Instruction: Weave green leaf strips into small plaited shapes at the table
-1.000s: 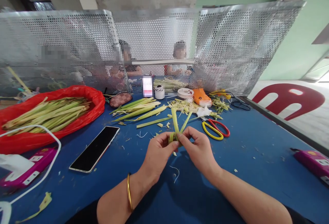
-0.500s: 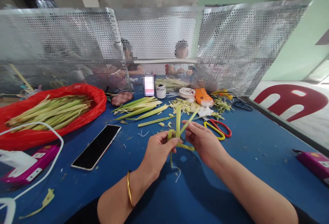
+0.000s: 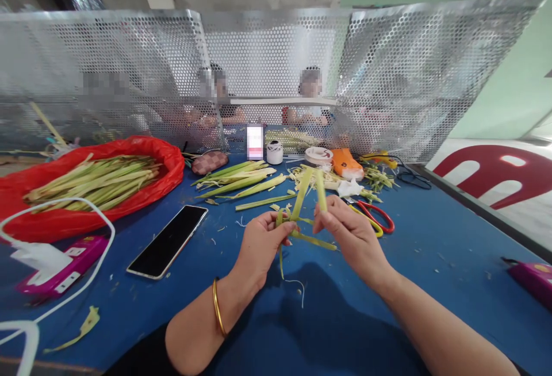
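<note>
Palm-leaf strips point(image 3: 302, 191) are pinched between both grips, just above the blue counter point(image 3: 431, 284). Left grip point(image 3: 261, 244) clenched on the looped, folded part of the strips. Right grip point(image 3: 351, 237) pinching one upright strip end, thumb and forefinger. Two strip ends stick up past the fingers; one thin strip runs toward the right grip, and a tail hangs below the left grip. Gold bangle point(image 3: 218, 307) on left wrist. Scissors point(image 3: 377, 219), yellow and red handles, just beyond right grip, partly hidden by it. Smartphone point(image 3: 168, 241) flat, left of left grip. Loose leaf pile point(image 3: 237, 179) beyond left grip. Red bag point(image 3: 168, 163) of leaves further left. Perforated metal screen point(image 3: 276, 60) at the back, people seated past it.
</note>
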The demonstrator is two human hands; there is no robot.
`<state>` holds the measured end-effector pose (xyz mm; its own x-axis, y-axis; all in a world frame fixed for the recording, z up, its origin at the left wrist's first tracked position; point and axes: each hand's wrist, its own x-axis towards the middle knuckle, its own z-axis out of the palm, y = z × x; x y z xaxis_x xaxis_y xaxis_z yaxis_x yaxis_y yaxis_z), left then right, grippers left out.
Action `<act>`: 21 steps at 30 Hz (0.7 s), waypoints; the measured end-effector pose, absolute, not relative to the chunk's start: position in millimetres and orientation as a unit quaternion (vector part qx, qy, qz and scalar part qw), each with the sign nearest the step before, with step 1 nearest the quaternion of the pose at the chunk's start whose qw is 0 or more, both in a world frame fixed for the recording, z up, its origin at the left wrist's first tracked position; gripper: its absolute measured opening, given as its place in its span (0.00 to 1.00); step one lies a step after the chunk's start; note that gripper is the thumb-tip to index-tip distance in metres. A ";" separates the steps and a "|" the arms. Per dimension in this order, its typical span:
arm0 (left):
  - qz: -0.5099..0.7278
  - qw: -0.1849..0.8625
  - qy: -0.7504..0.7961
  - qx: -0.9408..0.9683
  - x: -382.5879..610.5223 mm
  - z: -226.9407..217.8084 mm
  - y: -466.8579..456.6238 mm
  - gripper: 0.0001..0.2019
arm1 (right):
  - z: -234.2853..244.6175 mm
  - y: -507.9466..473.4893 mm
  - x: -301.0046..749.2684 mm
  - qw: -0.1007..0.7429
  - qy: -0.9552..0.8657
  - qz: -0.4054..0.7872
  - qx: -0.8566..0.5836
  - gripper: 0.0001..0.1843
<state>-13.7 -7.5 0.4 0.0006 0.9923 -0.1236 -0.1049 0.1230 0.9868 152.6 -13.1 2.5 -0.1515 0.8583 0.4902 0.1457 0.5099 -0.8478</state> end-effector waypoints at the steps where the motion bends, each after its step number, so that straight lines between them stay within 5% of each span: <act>1: 0.502 0.538 0.512 0.443 -14.5 1.4 -6.7 0.08 | 5.2 -12.7 153.5 0.499 -0.707 0.321 -0.383 0.18; 11: 0.490 0.489 0.535 0.484 -19.4 -0.3 -2.1 0.05 | 13.5 -12.7 154.7 0.310 -0.765 0.393 -0.406 0.17; 21: 0.496 0.519 0.524 0.458 -16.5 5.1 -4.4 0.06 | 12.0 -11.3 151.6 0.391 -0.684 0.483 -0.381 0.17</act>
<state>-16.5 -4.4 5.1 -0.0420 0.9951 -0.0890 -0.0354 0.0876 0.9955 151.6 -11.3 12.0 -0.4039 0.8996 0.1662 0.1445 0.2421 -0.9594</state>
